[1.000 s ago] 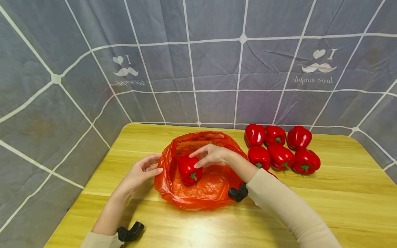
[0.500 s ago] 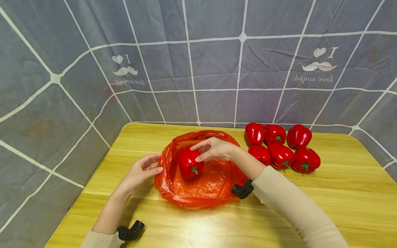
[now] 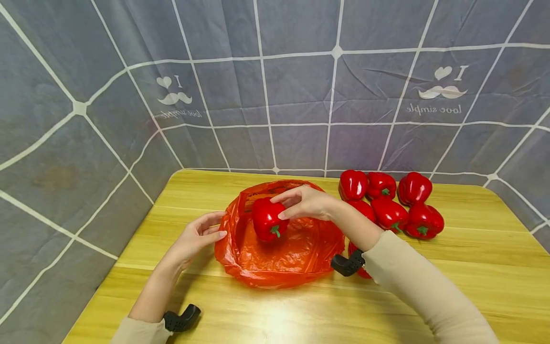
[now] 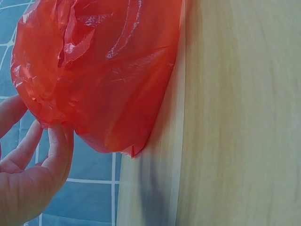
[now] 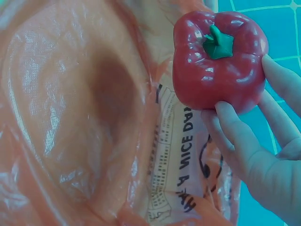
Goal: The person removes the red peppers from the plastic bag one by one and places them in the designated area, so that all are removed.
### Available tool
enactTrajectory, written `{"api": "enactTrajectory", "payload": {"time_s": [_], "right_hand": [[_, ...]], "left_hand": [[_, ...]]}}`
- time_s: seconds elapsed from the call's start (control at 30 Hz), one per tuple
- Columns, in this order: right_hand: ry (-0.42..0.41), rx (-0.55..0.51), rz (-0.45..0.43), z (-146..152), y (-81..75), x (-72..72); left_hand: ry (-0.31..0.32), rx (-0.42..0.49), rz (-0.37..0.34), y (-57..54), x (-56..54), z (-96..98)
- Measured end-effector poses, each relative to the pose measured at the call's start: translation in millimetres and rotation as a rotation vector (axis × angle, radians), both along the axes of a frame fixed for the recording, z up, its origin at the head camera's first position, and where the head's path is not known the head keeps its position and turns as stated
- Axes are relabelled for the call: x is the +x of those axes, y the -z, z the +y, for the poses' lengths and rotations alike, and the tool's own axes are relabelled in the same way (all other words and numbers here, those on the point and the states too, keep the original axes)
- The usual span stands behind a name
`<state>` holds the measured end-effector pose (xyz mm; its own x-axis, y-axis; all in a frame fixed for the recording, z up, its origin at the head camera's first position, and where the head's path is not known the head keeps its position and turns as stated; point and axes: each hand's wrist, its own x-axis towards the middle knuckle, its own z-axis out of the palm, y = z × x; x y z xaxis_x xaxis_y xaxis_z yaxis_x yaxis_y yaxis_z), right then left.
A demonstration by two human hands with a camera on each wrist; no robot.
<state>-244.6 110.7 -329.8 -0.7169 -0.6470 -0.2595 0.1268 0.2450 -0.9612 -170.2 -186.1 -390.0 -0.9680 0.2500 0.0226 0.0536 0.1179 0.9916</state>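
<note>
A red bell pepper (image 3: 267,220) with a green stem is held by my right hand (image 3: 307,203), thumb and fingertips on its sides. In the head view it appears over the mouth of an open red plastic bag (image 3: 279,277). The right wrist view shows the pepper (image 5: 218,70) beside the bag's printed inner wall. At the bag's left rim, my left hand (image 3: 193,241) pinches the plastic between thumb and fingers. The left wrist view shows those fingers (image 4: 59,150) at the edge of the bag (image 4: 117,89).
Several more red bell peppers (image 3: 388,215) lie grouped at the back right of the wooden table (image 3: 472,267). Another pepper (image 3: 364,273) is mostly hidden by the right wrist and its black strap mount (image 3: 345,263). A grey curtain (image 3: 301,91) with white lines hangs behind.
My right hand has lifted the pepper upward and slightly right from inside the bag. A pepper by the right wrist has come partly into view. My left hand stays at the rim.
</note>
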Motion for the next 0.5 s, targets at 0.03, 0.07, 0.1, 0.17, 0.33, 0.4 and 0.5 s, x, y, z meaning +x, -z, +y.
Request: {"api": "enactTrajectory", "payload": {"time_s": [0.03, 0.07, 0.1, 0.17, 0.33, 0.4, 0.5], "right_hand": [[-0.003, -0.004, 0.005, 2, -0.7, 0.6], [-0.003, -0.006, 0.008, 3, -1.6, 1.1], [-0.005, -0.008, 0.012, 5, -2.3, 1.8], [-0.011, -0.01, 0.022, 9, -3.7, 3.3], [-0.016, -0.001, 0.039, 17, -8.1, 9.0], [-0.018, -0.002, 0.045, 21, -10.4, 12.0], [-0.021, 0.002, 0.064, 26, -14.5, 16.7]], "left_hand": [[0.001, 0.002, 0.0, 0.0, -0.1, -0.1], [0.003, 0.005, 0.0, 0.1, -0.1, -0.1], [0.004, 0.006, 0.001, 0.2, -0.2, -0.2], [0.005, 0.008, 0.004, 0.7, -0.1, -0.3], [0.004, 0.01, 0.007, 1.5, 0.0, 0.0], [0.004, 0.006, 0.008, 1.3, 0.1, 0.3], [0.003, 0.0, 0.01, 0.9, 0.4, 0.4]]}}
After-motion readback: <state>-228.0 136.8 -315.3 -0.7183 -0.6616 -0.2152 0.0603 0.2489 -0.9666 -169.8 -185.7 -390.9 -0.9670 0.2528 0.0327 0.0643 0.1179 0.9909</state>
